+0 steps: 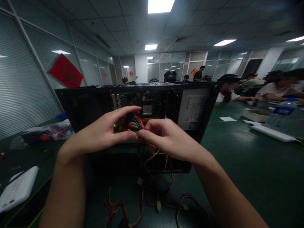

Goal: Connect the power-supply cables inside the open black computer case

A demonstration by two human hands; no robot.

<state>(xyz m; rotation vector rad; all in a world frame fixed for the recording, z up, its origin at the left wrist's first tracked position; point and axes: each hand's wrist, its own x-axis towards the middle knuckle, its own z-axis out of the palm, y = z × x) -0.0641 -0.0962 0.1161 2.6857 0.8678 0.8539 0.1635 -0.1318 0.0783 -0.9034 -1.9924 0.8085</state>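
A black computer case with its side open stands in front of me. Inside are a motherboard with a square silver chip, a round fan and a power supply. My right hand pinches a bundle of coloured power cables in front of the board. On the bundle's other side, my left hand curves with thumb and fingers apart. Its thumb is close to the cables; whether it touches them I cannot tell. The bundle's far end is partly hidden by my fingers.
Loose cables with white plugs hang and lie before the case on the green table. At left are plastic-bagged parts and a white device. Rightward sit a bottle, an open box and several people.
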